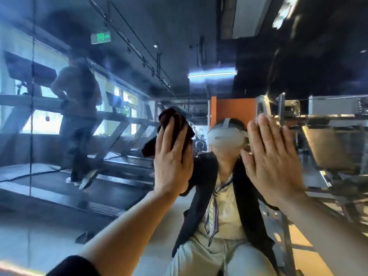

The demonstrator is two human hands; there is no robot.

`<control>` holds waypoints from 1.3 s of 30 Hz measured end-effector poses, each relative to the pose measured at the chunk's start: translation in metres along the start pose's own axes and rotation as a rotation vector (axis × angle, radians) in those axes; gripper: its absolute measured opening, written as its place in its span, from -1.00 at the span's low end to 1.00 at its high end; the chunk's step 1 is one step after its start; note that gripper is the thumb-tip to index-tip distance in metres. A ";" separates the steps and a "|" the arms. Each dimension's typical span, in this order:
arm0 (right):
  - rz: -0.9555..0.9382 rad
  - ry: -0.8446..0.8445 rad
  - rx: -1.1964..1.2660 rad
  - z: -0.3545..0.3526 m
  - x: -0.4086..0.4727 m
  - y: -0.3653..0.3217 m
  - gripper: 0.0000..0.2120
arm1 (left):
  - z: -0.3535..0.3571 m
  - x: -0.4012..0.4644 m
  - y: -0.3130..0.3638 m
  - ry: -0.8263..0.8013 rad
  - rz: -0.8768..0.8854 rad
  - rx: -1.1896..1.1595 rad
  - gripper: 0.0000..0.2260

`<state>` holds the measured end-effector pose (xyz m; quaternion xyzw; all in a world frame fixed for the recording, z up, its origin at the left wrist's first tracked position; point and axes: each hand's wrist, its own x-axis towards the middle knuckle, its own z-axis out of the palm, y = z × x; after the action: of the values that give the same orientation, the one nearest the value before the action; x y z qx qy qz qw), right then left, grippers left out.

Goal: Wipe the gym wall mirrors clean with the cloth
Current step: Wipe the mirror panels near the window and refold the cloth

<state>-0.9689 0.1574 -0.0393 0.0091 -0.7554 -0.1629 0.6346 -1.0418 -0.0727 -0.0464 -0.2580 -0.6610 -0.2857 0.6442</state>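
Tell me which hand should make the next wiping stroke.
Left. The left hand already presses the dark cloth flat against the mirror; the right hand lies bare on the glass.

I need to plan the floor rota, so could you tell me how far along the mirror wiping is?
Done: cannot tell; the blurred frame shows no clear wiped area. In hand: the left hand presses the dark cloth flat on the mirror, while the right hand rests open on the glass. Left: probably most of it, including the panel beyond the vertical seam.
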 end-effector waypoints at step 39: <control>-0.350 -0.078 -0.048 -0.011 -0.057 0.070 -0.40 | 0.039 -0.144 0.098 -0.256 0.356 0.036 -0.30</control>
<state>-0.9336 0.2334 -0.0740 0.1190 -0.7623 -0.2890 0.5668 -0.9946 0.0276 -0.1860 -0.3932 -0.6864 -0.1207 0.5997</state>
